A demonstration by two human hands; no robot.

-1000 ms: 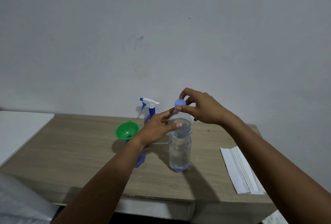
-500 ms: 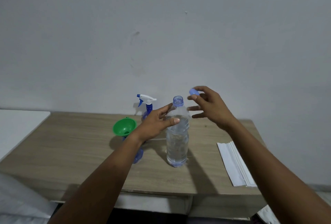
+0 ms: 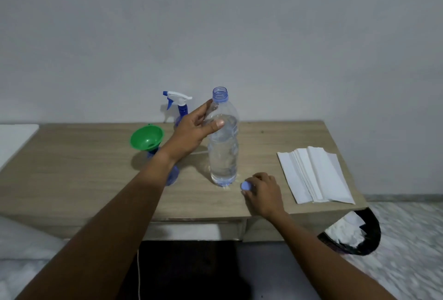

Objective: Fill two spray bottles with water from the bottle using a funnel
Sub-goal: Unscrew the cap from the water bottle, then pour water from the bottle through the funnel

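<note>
A clear water bottle (image 3: 223, 153) stands upright and uncapped in the middle of the wooden table (image 3: 72, 170), about two thirds full. My left hand (image 3: 195, 129) grips its upper part. My right hand (image 3: 262, 191) is down on the table just right of the bottle's base, fingers closed on the blue cap (image 3: 246, 186). A green funnel (image 3: 146, 137) sits in the neck of a blue spray bottle (image 3: 173, 175), mostly hidden behind my left forearm. A second blue spray bottle with a white trigger head (image 3: 178, 101) stands at the back near the wall.
A stack of folded white paper towels (image 3: 314, 175) lies on the table's right side. A black bin with white paper in it (image 3: 352, 235) stands on the floor at the right. A white surface (image 3: 14, 139) adjoins the table's left edge.
My right hand carried the blue cap from the bottle's mouth down to the table beside the bottle's base. My left hand kept its hold on the bottle. The camera tilted down.
</note>
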